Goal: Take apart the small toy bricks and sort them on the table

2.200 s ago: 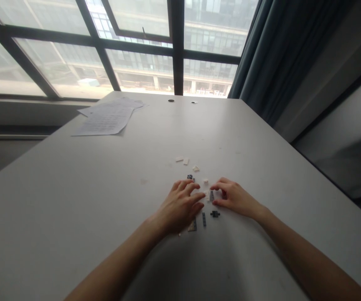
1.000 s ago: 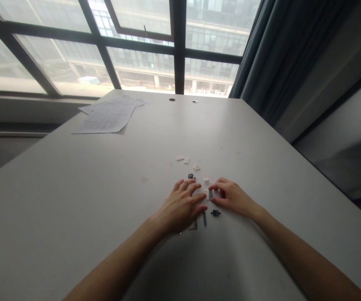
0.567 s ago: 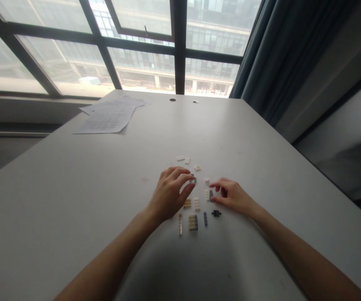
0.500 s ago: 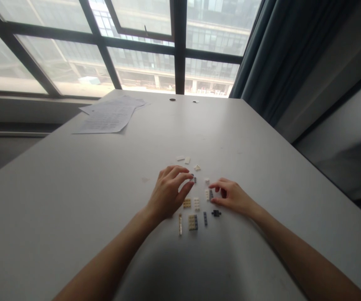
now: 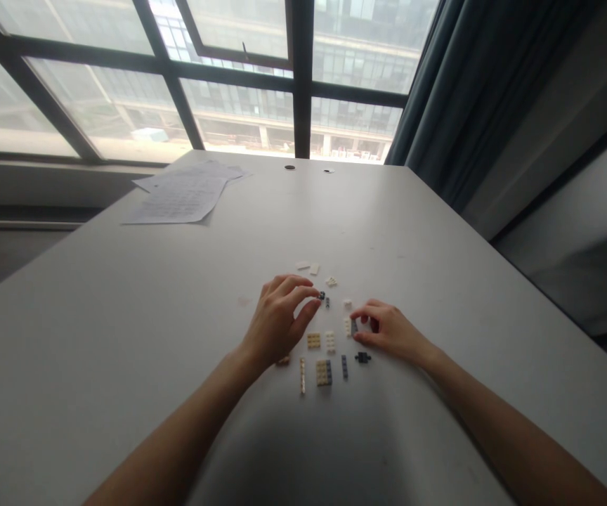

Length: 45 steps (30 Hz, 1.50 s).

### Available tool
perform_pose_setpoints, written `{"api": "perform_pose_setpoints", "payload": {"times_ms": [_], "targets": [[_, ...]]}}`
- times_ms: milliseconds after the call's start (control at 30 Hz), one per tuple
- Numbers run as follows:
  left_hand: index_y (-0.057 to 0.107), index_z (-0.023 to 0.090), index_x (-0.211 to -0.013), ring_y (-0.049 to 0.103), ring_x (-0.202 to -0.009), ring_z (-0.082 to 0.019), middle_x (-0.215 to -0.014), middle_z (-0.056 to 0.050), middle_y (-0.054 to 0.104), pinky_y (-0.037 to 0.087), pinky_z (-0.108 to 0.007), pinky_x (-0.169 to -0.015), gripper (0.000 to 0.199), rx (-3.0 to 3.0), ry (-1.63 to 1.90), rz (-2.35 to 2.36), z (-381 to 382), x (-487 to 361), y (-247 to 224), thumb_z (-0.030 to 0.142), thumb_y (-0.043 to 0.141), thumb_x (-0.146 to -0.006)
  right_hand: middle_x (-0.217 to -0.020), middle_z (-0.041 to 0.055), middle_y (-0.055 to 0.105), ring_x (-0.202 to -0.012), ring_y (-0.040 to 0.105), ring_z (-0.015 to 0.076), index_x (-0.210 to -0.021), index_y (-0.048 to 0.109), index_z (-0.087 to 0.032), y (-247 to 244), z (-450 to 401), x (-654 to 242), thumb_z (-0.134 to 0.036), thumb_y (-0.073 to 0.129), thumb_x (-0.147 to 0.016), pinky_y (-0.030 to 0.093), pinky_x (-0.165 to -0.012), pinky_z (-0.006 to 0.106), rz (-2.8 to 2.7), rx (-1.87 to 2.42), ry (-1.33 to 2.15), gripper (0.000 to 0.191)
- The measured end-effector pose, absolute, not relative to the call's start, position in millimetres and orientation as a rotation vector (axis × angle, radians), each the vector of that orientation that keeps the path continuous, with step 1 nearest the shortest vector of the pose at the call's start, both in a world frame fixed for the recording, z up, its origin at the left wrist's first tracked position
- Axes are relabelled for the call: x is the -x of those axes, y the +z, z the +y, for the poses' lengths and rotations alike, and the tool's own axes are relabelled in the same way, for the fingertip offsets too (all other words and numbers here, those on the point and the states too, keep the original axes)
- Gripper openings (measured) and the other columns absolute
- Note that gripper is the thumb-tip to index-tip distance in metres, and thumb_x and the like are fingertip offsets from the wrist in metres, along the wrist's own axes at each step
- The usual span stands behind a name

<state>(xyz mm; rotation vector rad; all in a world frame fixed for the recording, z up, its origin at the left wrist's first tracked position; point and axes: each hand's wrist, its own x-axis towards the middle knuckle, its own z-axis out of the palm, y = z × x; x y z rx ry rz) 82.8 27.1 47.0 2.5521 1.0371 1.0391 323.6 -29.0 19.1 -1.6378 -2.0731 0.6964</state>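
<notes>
My left hand [image 5: 285,309] hovers with thumb and fingers apart, its fingertips beside a small dark piece [image 5: 321,295] and a small grey piece [image 5: 327,303]. My right hand [image 5: 382,323] rests on the table, thumb and forefinger at either end of a dark grey wedge-shaped plate [image 5: 355,326], which lies next to a white studded plate [image 5: 347,327]. Nearer me lie a tan plate [image 5: 313,341], a white plate [image 5: 330,342], a tan-and-grey block [image 5: 324,373], a narrow dark plate [image 5: 344,367] and a black piece with side pins [image 5: 363,358].
A narrow tan strip [image 5: 302,376] and a brown piece [image 5: 283,360] lie near my left wrist. White pieces [image 5: 314,268] sit beyond my hands. Printed papers [image 5: 177,197] cover the table's far left corner. A window and a dark curtain [image 5: 440,105] stand behind the table [image 5: 124,316].
My left hand has moved slightly left and away from me, showing more of the dark piece at its fingertips and the brown piece by its wrist. My right hand has barely moved.
</notes>
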Motion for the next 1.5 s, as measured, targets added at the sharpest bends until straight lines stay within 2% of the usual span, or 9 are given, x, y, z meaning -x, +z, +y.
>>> {"api": "perform_pose_setpoints", "payload": {"times_ms": [367,600,833,1133,1367,1500], "targets": [[0.066,0.020,-0.093,0.055,-0.104,-0.022,-0.103,-0.005,0.066,0.041,-0.041,-0.093,0.017,-2.557,1.053,1.044,28.2,-81.7,45.0,0.029,0.051,-0.091,-0.087,-0.0003,0.060,-0.066,0.052,0.0112,-0.106,0.067,-0.023,17.5,-28.7,-324.1,-0.026,0.070,-0.074,0.042,-0.064,0.024,-2.070,1.641,0.691,0.033],[0.066,0.021,-0.094,0.055,-0.104,-0.022,-0.103,-0.005,0.066,0.040,-0.042,-0.094,0.017,-2.558,1.052,1.042,28.6,-81.2,44.2,0.029,0.052,-0.091,-0.086,-0.0006,0.059,-0.066,0.052,0.0115,-0.102,0.068,-0.023,16.8,-29.5,-323.2,-0.028,0.070,-0.076,0.041,-0.065,0.024,-2.071,1.651,0.670,0.027],[0.066,0.020,-0.093,0.055,-0.104,-0.022,-0.102,-0.006,0.066,0.041,-0.042,-0.093,0.017,-2.556,1.057,1.042,29.1,-80.9,44.9,0.029,0.052,-0.091,-0.086,-0.0004,0.059,-0.067,0.053,0.0123,-0.106,0.066,-0.023,15.4,-29.1,-323.1,-0.029,0.072,-0.074,0.042,-0.065,0.025,-2.073,1.655,0.668,0.033],[0.066,0.020,-0.093,0.055,-0.104,-0.022,-0.103,-0.005,0.066,0.040,-0.041,-0.094,0.018,-2.571,1.065,1.069,31.4,-78.3,47.4,0.031,0.051,-0.091,-0.086,-0.0003,0.059,-0.073,0.055,0.0142,-0.101,0.067,-0.024,15.4,-31.5,-315.6,-0.033,0.072,-0.076,0.042,-0.068,0.026,-2.065,1.716,0.577,0.028],[0.067,0.020,-0.093,0.056,-0.101,-0.022,-0.103,-0.005,0.067,0.043,-0.040,-0.092,0.022,-2.469,1.122,1.317,53.1,-54.7,48.4,0.034,0.050,-0.090,-0.086,-0.0004,0.059,-0.068,0.054,0.0124,-0.100,0.067,-0.023,14.2,-31.2,-315.2,-0.032,0.070,-0.077,0.042,-0.066,0.025,-2.063,1.708,0.571,0.025],[0.067,0.021,-0.099,0.056,-0.103,-0.023,-0.105,-0.005,0.067,0.043,-0.038,-0.094,0.025,-2.400,0.957,1.471,68.4,-49.0,31.3,0.037,0.049,-0.089,-0.085,-0.0006,0.059,-0.067,0.053,0.0121,-0.099,0.068,-0.023,12.0,-30.5,-315.1,-0.033,0.071,-0.076,0.042,-0.066,0.025,-2.052,1.703,0.559,0.025]]}}
